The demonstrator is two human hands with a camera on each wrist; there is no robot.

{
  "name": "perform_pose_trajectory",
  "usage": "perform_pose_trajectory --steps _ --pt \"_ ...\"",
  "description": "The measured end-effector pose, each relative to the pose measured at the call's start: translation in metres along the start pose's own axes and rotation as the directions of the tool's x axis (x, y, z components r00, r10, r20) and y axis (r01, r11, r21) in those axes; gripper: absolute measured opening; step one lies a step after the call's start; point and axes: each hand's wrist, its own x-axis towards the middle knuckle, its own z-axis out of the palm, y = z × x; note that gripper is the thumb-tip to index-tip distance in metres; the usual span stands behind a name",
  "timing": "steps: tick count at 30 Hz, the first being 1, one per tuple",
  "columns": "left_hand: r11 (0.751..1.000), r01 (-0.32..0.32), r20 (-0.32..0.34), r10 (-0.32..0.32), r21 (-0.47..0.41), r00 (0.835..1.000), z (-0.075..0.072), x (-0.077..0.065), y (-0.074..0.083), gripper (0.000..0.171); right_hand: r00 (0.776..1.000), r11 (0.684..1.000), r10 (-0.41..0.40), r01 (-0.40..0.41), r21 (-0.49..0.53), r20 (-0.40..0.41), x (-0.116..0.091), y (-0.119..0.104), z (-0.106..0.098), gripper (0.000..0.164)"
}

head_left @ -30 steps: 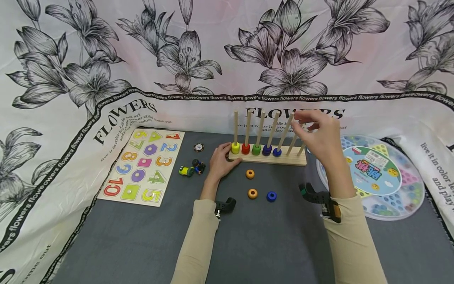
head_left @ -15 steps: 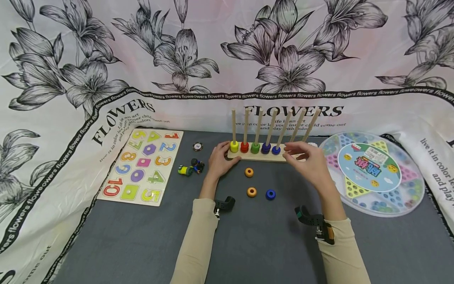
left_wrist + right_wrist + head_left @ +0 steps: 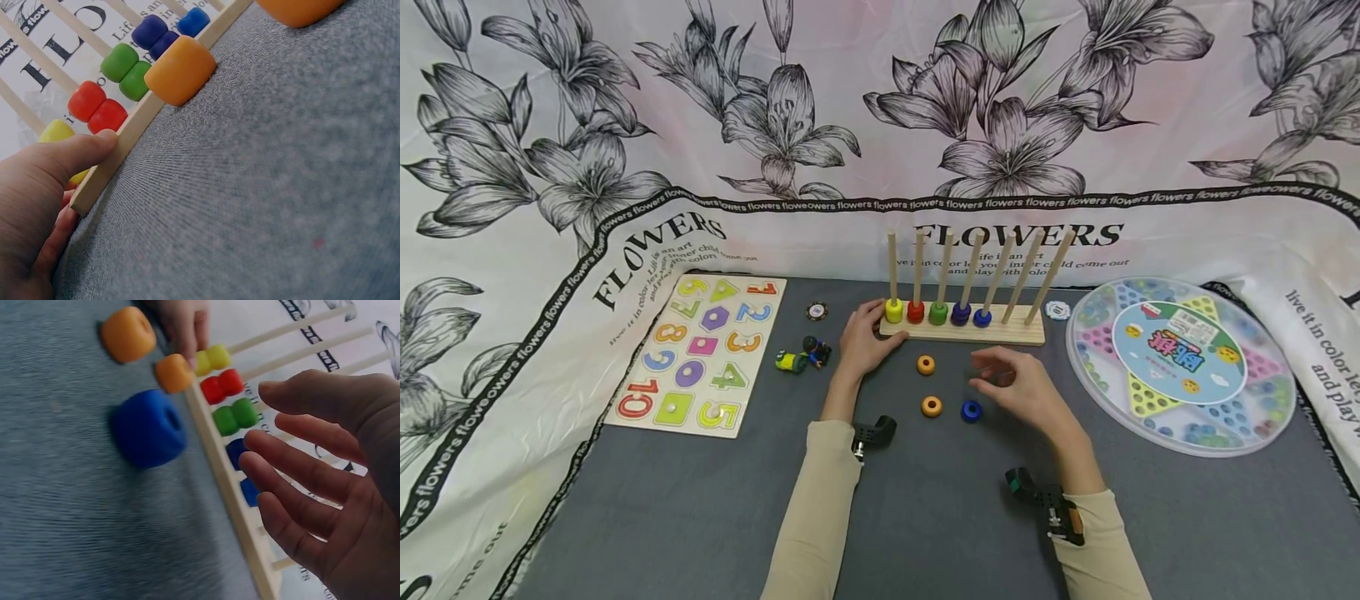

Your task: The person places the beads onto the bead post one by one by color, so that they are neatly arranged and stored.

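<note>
While the left hand (image 3: 865, 346) pinches one end of the wooden peg base (image 3: 964, 333), the right hand (image 3: 1027, 387), fingers loosely spread, hovers near the loose blue bead (image 3: 972, 418).

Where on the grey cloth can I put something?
Free: between the beige fabric sleeves; also nearer you than the round translucent game board. Crowded: by the wooden peg rack; two round orange beads, one round blue bead, the right hand.

At seven o'clock from the pale wooden peg rack (image 3: 955, 334) lie two round orange beads (image 3: 932, 414); one round blue bead (image 3: 971, 419) is at six, the round plastic game board (image 3: 1150, 396) at three, the rectangular number-and-shape puzzle board (image 3: 709, 392) at nine.
</note>
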Motion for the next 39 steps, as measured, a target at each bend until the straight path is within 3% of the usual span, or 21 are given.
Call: perform_pose_trajectory --steps 12,26,39 --pt "1.0 0.006 0.005 -0.006 -0.015 1.0 -0.001 -0.001 0.001 0.065 0.995 0.999 -0.023 0.021 0.024 0.093 -0.017 0.013 0.017 0.034" --pt "1.0 0.01 0.002 -0.01 -0.008 1.0 -0.001 -0.001 0.0 0.067 0.984 0.998 -0.063 0.06 0.023 0.168 -0.021 0.011 0.014 0.03" --pt "1.0 0.008 0.001 -0.008 0.005 1.0 -0.001 -0.001 0.001 0.065 0.998 0.999 -0.049 0.05 -0.012 0.043 -0.014 0.005 0.005 0.029"
